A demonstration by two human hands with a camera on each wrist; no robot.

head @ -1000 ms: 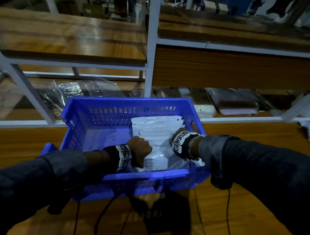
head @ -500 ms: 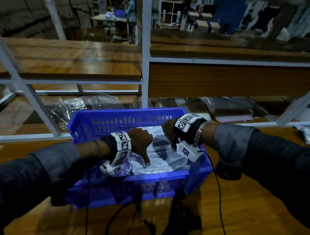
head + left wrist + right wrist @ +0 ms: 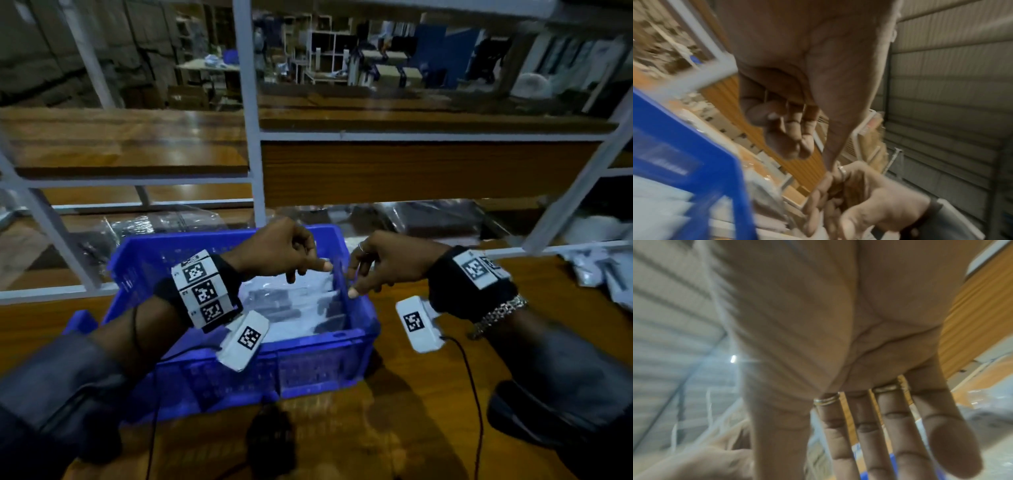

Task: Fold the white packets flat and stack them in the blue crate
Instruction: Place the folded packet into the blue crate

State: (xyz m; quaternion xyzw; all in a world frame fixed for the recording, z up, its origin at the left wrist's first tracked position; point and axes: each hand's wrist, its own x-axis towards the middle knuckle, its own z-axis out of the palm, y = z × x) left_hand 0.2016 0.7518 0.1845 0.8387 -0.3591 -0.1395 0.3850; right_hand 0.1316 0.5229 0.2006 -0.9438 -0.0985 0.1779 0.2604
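The blue crate (image 3: 274, 339) stands on the wooden table, with a flat stack of white packets (image 3: 301, 305) inside it. My left hand (image 3: 308, 270) hovers above the crate's middle with its fingers loosely curled and nothing in them. My right hand (image 3: 356, 281) hangs over the crate's right wall, fingers relaxed and empty. In the left wrist view the left hand's curled fingers (image 3: 789, 129) are bare beside the crate (image 3: 684, 146), and my right hand (image 3: 859, 203) shows below. The right wrist view shows straight, spread fingers (image 3: 869, 426).
More white packets (image 3: 603, 274) lie at the table's right edge. Clear plastic bags (image 3: 164, 222) sit on the low shelf behind the crate. A white metal post (image 3: 253, 171) and a wooden shelf rise just beyond it. Bare table (image 3: 428, 394) lies right of the crate.
Both hands, which pressed on the packet stack a second ago, have lifted up out of the crate and let go. The stack stays in the crate.
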